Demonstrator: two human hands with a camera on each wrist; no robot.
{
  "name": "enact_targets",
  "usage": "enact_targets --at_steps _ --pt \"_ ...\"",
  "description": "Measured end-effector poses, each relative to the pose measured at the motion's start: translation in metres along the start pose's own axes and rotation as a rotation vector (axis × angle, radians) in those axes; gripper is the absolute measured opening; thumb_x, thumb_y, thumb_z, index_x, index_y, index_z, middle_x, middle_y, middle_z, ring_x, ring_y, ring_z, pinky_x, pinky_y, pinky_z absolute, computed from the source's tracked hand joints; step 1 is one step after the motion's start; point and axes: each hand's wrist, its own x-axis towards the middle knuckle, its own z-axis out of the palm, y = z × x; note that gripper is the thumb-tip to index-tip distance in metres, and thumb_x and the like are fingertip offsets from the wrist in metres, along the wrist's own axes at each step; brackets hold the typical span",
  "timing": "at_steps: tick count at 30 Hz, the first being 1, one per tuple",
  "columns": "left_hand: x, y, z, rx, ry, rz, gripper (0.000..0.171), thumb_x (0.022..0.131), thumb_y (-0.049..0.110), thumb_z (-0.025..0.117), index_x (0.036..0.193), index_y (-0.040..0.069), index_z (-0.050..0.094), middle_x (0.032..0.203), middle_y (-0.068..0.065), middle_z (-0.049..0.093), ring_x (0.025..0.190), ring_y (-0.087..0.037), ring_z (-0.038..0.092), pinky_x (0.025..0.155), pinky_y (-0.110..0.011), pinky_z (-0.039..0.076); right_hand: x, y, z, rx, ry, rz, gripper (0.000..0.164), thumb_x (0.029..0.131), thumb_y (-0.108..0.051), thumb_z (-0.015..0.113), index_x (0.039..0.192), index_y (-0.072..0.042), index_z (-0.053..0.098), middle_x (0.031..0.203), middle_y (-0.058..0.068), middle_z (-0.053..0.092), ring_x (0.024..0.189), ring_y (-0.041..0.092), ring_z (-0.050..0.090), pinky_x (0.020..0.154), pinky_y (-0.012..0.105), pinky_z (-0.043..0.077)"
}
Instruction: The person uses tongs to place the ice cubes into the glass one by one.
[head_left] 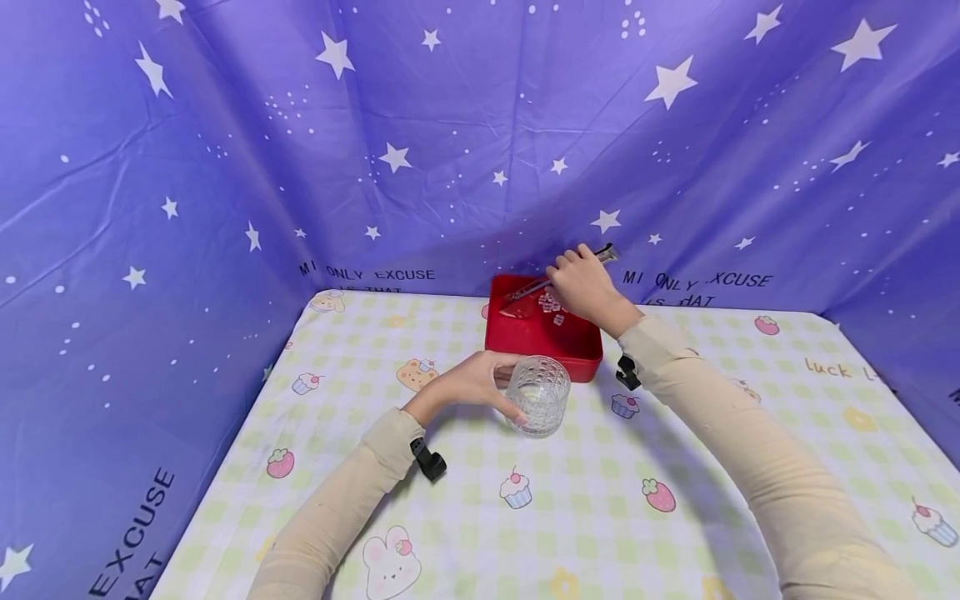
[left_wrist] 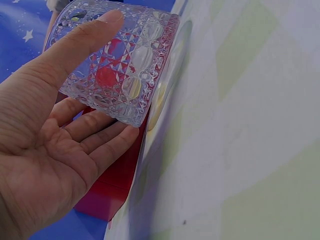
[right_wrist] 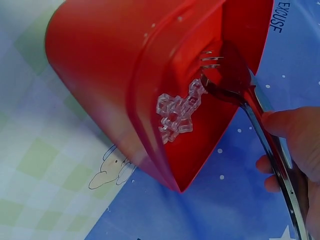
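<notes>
My left hand (head_left: 474, 380) holds a clear cut-glass tumbler (head_left: 540, 398) between thumb and fingers, on or just over the table in front of the red container. In the left wrist view the thumb lies along the patterned side of the tumbler (left_wrist: 135, 55). My right hand (head_left: 587, 287) grips metal tongs (right_wrist: 267, 137) over the red container (right_wrist: 100, 70). One tong tip is fork-shaped, the other looks like a spoon; both reach inside, beside a small pile of clear cubes (right_wrist: 175, 117). Whether the tips hold a cube I cannot tell.
A checked tablecloth (head_left: 420, 533) with cartoon prints covers the table. Purple star-printed curtains (head_left: 450, 192) hang behind and at both sides. The red container stands near the table's back edge. A black strap (head_left: 428, 460) is on the left wrist, another (head_left: 627, 372) on the right.
</notes>
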Motion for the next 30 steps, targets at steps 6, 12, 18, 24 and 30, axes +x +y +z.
enact_targets --at_steps 6,12,18,24,30 --pt "0.0003 0.0006 -0.0003 -0.009 -0.002 0.002 0.084 0.069 0.009 0.094 0.144 0.012 0.057 0.14 -0.003 0.066 0.132 -0.018 0.06 0.113 -0.024 0.047 0.0001 -0.0007 -0.0002 -0.005 0.034 -0.002 0.018 0.089 -0.021 0.076 0.088 -0.003 0.072 0.087 0.017 0.07 0.087 0.036 0.062 0.085 0.047 0.04" --pt "0.0003 0.0002 -0.0003 -0.01 -0.004 0.006 0.085 0.069 0.009 0.094 0.145 0.012 0.056 0.141 -0.002 0.065 0.132 -0.015 0.06 0.113 -0.023 0.047 -0.0008 -0.001 0.0022 0.017 0.047 0.013 0.017 0.089 -0.02 0.074 0.085 -0.003 0.072 0.083 0.016 0.07 0.083 0.036 0.061 0.082 0.047 0.039" --pt "0.0002 -0.0003 -0.0008 -0.005 -0.01 0.009 0.085 0.069 0.01 0.095 0.145 0.013 0.057 0.14 -0.002 0.065 0.132 -0.015 0.06 0.114 -0.024 0.046 -0.002 -0.0007 0.0045 0.033 0.056 0.025 0.017 0.089 -0.018 0.073 0.081 -0.003 0.07 0.08 0.016 0.068 0.081 0.036 0.06 0.083 0.048 0.038" --pt "-0.0002 0.0006 -0.0012 -0.007 -0.007 0.0 0.085 0.069 0.01 0.095 0.145 0.013 0.057 0.141 -0.002 0.065 0.133 -0.017 0.059 0.114 -0.025 0.046 -0.0039 -0.0003 0.0064 0.065 0.076 0.026 0.017 0.089 -0.017 0.073 0.079 -0.003 0.068 0.078 0.016 0.067 0.08 0.037 0.059 0.082 0.048 0.038" --pt "-0.0002 0.0005 -0.0002 -0.009 -0.005 -0.013 0.085 0.069 0.009 0.095 0.145 0.013 0.057 0.141 -0.002 0.065 0.131 -0.017 0.06 0.113 -0.024 0.047 -0.0094 0.0013 0.0089 0.088 0.1 0.046 0.016 0.09 -0.017 0.073 0.082 -0.004 0.069 0.079 0.016 0.067 0.08 0.037 0.06 0.081 0.048 0.037"
